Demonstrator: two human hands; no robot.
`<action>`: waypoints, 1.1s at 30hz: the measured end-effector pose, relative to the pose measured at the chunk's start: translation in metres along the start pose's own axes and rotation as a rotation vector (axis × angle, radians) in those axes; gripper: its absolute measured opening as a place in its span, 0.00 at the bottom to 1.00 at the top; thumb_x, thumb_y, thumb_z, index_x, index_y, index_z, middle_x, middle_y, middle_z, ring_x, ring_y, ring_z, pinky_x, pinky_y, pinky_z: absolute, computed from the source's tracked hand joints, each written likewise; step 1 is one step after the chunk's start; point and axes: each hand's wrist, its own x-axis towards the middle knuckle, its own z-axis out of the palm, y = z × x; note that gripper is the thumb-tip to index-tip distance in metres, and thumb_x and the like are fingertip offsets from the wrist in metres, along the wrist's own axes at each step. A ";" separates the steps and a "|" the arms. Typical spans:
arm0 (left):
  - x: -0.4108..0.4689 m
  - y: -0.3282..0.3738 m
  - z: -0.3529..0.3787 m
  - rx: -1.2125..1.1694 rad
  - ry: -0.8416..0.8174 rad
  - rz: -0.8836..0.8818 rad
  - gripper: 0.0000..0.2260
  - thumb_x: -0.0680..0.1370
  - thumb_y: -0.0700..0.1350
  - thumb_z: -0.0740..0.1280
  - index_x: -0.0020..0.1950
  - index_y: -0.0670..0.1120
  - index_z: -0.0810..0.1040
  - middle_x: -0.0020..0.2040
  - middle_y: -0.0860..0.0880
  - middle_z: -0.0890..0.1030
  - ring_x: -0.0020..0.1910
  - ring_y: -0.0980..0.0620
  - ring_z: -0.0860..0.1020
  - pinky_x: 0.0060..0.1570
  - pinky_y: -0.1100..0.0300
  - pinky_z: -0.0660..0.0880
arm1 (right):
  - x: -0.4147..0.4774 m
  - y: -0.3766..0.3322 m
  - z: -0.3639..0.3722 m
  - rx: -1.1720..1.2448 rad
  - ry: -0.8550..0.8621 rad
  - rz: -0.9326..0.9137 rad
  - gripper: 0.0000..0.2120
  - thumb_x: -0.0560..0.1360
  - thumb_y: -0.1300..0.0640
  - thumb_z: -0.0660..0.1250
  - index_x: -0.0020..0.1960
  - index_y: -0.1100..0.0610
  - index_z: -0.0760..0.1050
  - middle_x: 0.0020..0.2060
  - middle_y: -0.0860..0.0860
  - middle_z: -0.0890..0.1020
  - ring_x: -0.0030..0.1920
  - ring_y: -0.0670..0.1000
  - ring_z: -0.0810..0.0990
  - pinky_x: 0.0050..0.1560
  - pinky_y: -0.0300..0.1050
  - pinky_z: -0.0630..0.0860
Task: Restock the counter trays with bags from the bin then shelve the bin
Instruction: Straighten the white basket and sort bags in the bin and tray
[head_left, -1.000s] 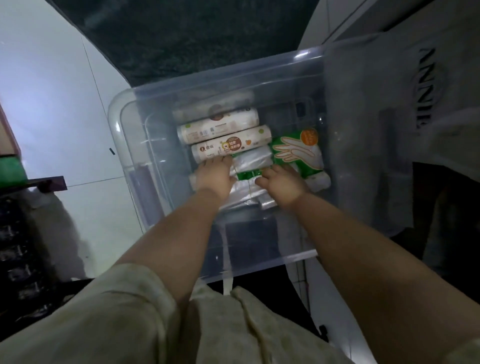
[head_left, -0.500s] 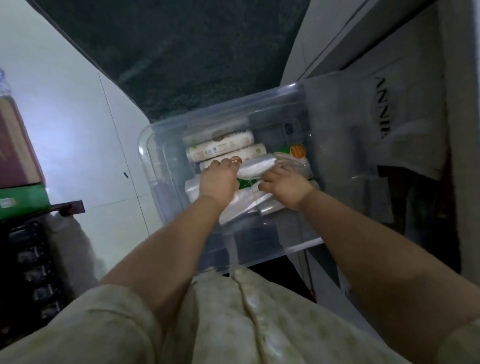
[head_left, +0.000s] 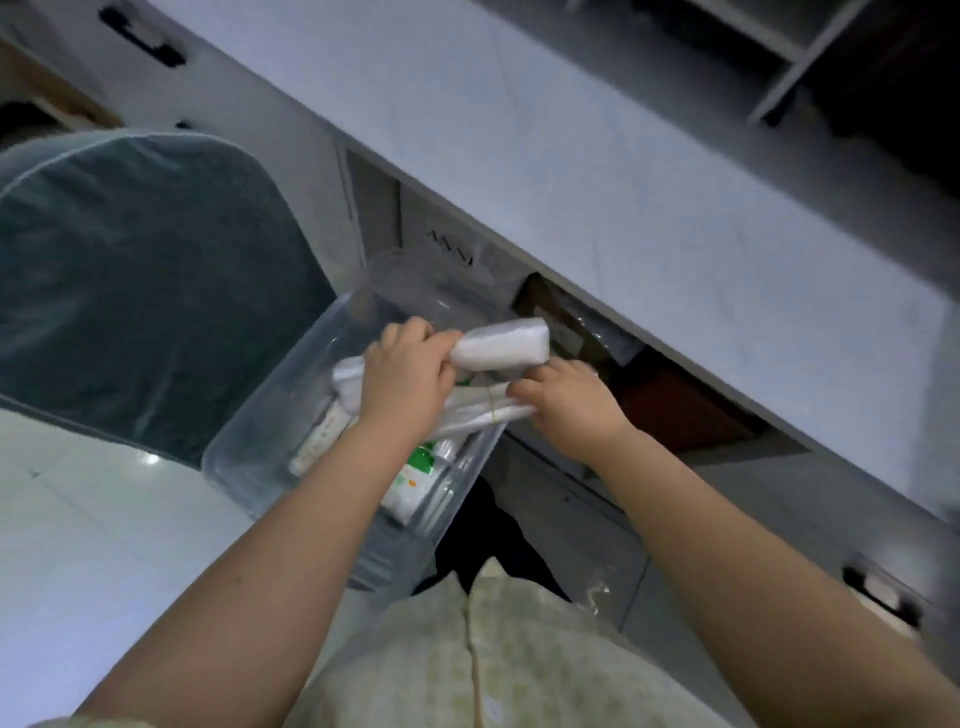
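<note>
A clear plastic bin (head_left: 244, 452) sits on the floor below the counter (head_left: 597, 171). Inside it lie rolls of bags and a green and white glove packet (head_left: 415, 473). My left hand (head_left: 410, 379) is shut on a white roll of bags (head_left: 501, 345), lifted above the bin. My right hand (head_left: 571, 405) grips a banded bundle of clear bags (head_left: 483, 413) just under that roll. No counter trays show.
A dark green chair back (head_left: 140, 291) stands left of the bin. Under the counter is an open cubby with brown boxes (head_left: 670, 395) and a bag lettered ANNI (head_left: 449, 244). Drawer handles (head_left: 878, 595) sit low right. Pale floor (head_left: 78, 519) lies at left.
Both hands have risen out of the bin with a roll and a bundle of bags. The view has swung up and round, and the counter top now shows.
</note>
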 end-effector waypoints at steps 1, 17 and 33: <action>0.004 0.022 -0.004 0.007 0.017 0.079 0.17 0.72 0.42 0.67 0.61 0.50 0.79 0.48 0.43 0.75 0.49 0.40 0.71 0.45 0.49 0.68 | -0.020 0.002 -0.010 -0.001 0.035 0.051 0.13 0.70 0.60 0.67 0.55 0.55 0.79 0.49 0.56 0.81 0.53 0.61 0.75 0.49 0.54 0.69; -0.024 0.474 0.013 -0.276 -0.054 0.959 0.13 0.71 0.38 0.68 0.54 0.46 0.79 0.45 0.46 0.80 0.46 0.43 0.74 0.44 0.46 0.74 | -0.433 0.111 -0.123 -0.165 0.465 0.908 0.17 0.65 0.65 0.72 0.53 0.58 0.79 0.49 0.56 0.82 0.50 0.61 0.78 0.50 0.56 0.74; -0.146 0.768 0.180 -0.131 -0.354 1.213 0.29 0.71 0.57 0.69 0.70 0.51 0.68 0.61 0.51 0.73 0.58 0.49 0.70 0.59 0.51 0.70 | -0.676 0.287 -0.110 0.001 0.884 1.220 0.11 0.67 0.67 0.69 0.48 0.57 0.75 0.40 0.55 0.81 0.42 0.58 0.76 0.39 0.50 0.73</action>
